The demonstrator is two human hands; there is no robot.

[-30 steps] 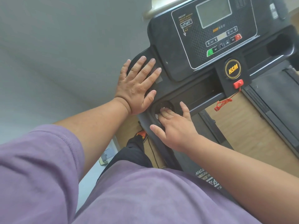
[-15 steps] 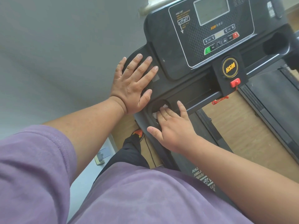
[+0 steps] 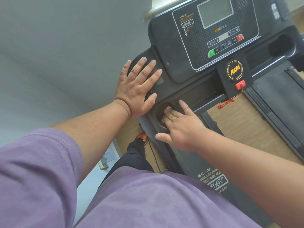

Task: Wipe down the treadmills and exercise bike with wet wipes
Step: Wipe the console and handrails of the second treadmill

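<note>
Head view, looking straight down over a purple shirt at the black treadmill console, and both hands are on it. Left hand lies flat and open, fingers spread, palm pressed on the console's left wing just beside the display panel. Right hand is reaching into the round cup holder below that wing, fingers bunched and dipped into the recess, thumb splayed out over the holder's near rim. A sliver of white shows under those fingertips inside the cup, likely the wet wipe, pinned against the holder's wall; most of it is hidden by the fingers, so how it is gripped cannot be told. Further right, the yellow HSM badge sits above the red safety key, its red cord dangling over the wooden floor. Treadmill belt runs off at the right edge. Down by the floor, a foot in a red and black shoe peeks out beside the treadmill's frame.
</note>
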